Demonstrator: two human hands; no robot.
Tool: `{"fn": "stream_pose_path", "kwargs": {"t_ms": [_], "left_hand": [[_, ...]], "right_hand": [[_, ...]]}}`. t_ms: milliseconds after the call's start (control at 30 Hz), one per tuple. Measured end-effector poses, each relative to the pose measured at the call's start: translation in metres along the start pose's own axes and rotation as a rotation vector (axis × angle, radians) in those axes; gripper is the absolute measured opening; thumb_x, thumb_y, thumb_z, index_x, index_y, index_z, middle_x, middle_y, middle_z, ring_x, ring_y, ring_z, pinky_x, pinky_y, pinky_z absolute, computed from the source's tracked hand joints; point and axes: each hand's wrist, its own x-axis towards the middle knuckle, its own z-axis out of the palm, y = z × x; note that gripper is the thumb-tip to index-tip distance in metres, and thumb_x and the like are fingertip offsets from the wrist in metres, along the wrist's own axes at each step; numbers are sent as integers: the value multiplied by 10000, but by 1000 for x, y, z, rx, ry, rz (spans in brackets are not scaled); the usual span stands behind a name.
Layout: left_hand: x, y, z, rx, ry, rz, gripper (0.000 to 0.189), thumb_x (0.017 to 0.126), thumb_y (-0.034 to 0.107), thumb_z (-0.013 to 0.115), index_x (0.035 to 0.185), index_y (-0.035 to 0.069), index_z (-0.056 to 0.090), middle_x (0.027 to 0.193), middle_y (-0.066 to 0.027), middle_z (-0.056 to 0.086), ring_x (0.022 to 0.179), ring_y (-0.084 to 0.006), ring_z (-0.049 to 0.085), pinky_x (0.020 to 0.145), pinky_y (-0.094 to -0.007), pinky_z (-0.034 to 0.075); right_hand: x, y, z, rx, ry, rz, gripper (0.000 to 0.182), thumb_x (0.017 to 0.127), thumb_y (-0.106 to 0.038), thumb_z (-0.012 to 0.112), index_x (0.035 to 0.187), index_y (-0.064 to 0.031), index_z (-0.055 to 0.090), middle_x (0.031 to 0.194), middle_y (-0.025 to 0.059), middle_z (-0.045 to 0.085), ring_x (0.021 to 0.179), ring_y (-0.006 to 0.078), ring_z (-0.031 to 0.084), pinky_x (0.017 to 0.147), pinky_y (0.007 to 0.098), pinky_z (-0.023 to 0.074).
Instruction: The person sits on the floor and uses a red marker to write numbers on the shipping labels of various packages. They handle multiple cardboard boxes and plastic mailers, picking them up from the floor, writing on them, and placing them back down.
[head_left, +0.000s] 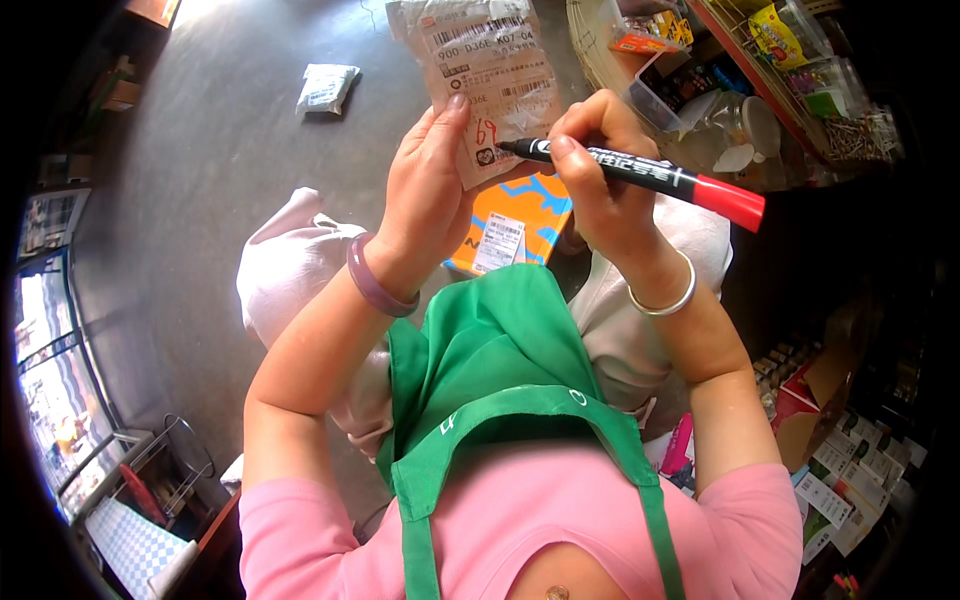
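Note:
My left hand (431, 176) holds a plastic-wrapped parcel (487, 75) upright, its thumb pressed on the front near the left edge. The parcel bears a shipping label and red handwriting. In my right hand (604, 165) is a black marker pen (637, 169) with a red end piece pointing away to the right. The pen's dark tip is at the label, just right of the red handwriting; whether it touches cannot be told. Below the parcel, an orange and blue box (517, 210) with a white label lies between my knees, partly hidden by the green apron.
A small white parcel (326, 88) lies on the grey floor (247, 135). At the upper right stand a clear plastic container (660, 86), a plastic jar (757, 124) and packaged goods. Several small boxes (844, 480) are at the lower right. A wire rack (187, 450) stands lower left.

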Motion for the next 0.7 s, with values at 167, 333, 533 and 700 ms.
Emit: {"fn": "stream_pose_path", "kwargs": {"t_ms": [167, 333, 533, 700], "left_hand": [[0, 1, 1, -7, -16, -3, 339, 962, 209, 301, 1158, -45, 410, 1057, -197, 559, 916, -295, 600, 794, -399, 523], [0, 1, 2, 2, -8, 7, 338, 962, 206, 299, 1154, -47, 414, 1066, -199, 553, 923, -294, 596, 794, -410, 524], [0, 1, 2, -2, -14, 5, 340, 962, 207, 300, 1156, -49, 413, 1068, -201, 550, 932, -292, 594, 800, -419, 523], [1, 0, 0, 11, -21, 10, 344, 961, 211, 305, 1161, -47, 415, 1070, -196, 552, 937, -287, 594, 807, -419, 522]], "right_hand": [[4, -3, -1, -38, 77, 11, 108, 771, -75, 578, 731, -11, 500, 578, 58, 559, 506, 101, 544, 480, 252, 444], [4, -5, 0, -88, 37, 14, 112, 765, -75, 586, 730, -13, 500, 574, 55, 562, 511, 105, 551, 484, 251, 445], [3, -4, -2, -73, 2, 4, 120, 765, -79, 589, 726, -14, 496, 572, 53, 560, 527, 97, 558, 495, 245, 451], [5, -4, -1, -65, 57, -1, 123, 767, -78, 589, 730, -11, 492, 572, 55, 560, 507, 95, 555, 479, 244, 448]]}}
